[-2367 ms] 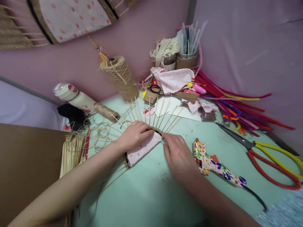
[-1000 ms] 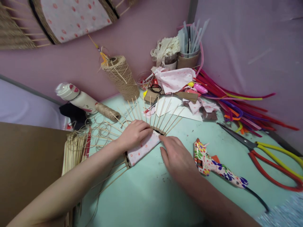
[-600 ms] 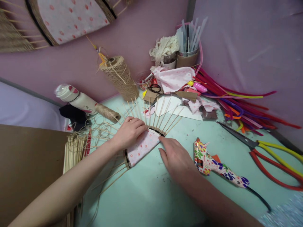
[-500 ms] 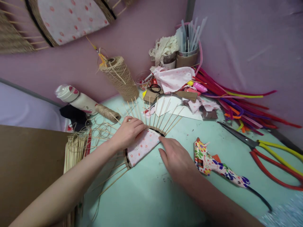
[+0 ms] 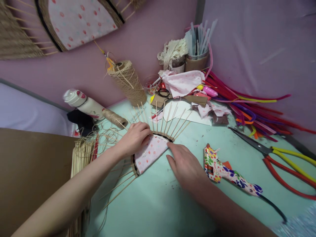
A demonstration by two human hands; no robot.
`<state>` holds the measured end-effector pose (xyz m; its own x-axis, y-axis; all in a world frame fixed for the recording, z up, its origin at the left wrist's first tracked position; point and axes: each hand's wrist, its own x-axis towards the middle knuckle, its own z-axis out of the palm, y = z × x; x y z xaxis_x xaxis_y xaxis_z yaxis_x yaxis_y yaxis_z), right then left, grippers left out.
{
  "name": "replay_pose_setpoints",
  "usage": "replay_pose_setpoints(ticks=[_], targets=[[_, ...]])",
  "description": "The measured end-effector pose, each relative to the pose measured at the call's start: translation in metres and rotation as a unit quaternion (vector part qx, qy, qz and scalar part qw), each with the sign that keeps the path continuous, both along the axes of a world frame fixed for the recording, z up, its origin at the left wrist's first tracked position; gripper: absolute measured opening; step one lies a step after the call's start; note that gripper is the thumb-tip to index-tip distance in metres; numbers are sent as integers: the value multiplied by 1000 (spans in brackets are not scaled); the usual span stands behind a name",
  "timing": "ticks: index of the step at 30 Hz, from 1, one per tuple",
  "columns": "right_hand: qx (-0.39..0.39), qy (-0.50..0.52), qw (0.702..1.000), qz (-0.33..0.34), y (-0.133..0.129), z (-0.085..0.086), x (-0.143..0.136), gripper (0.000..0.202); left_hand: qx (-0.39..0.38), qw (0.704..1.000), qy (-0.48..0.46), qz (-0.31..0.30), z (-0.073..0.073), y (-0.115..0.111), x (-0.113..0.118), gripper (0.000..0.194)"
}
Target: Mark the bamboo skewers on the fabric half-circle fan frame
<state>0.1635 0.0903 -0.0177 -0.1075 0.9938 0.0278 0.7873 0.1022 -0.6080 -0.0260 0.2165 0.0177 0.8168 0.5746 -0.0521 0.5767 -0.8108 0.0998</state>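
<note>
A half-circle craft piece (image 5: 151,152) lies on the table, covered in white cloth with pink dots. A black and twine band runs along its curved rim, and thin wooden sticks (image 5: 168,115) fan outward from it. My left hand (image 5: 136,137) rests over the upper left of the rim, fingers bent and closed on it; its thumb is mostly hidden. At the right corner of the cloth, my right hand (image 5: 185,163) touches the edge with stretched fingertips, its thumb held apart. A flower-patterned glue gun (image 5: 228,174) lies right of that hand.
Large scissors (image 5: 268,150) lie open at the right, below colourful pipe cleaners (image 5: 247,102). Behind stand a twine cone (image 5: 129,82) and a jar of glue sticks (image 5: 197,59). A white bottle (image 5: 85,103), a small twine roll (image 5: 115,118) and bundled sticks (image 5: 82,156) are left.
The whole view has shifted slightly, with things appearing a little further right and lower. Both hands keep their places on the craft piece.
</note>
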Motion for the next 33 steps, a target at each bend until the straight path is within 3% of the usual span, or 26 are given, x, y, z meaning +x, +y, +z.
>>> replay_pose_setpoints(ticks=[9,16,26,33], targets=[[-17,1,1000,-2,0,0,-1,31,-46,998,39,-4,5,3,-2,20],[-28,-1,1000,2,0,3,-1,30,-21,996,80,-14,12,-1,-1,23],[-3,-11,1000,10,-3,3,-3,35,-13,992,53,116,3,-28,1,26],[51,-11,999,13,-9,0,-4,27,-37,988,17,150,0,-40,-2,28]])
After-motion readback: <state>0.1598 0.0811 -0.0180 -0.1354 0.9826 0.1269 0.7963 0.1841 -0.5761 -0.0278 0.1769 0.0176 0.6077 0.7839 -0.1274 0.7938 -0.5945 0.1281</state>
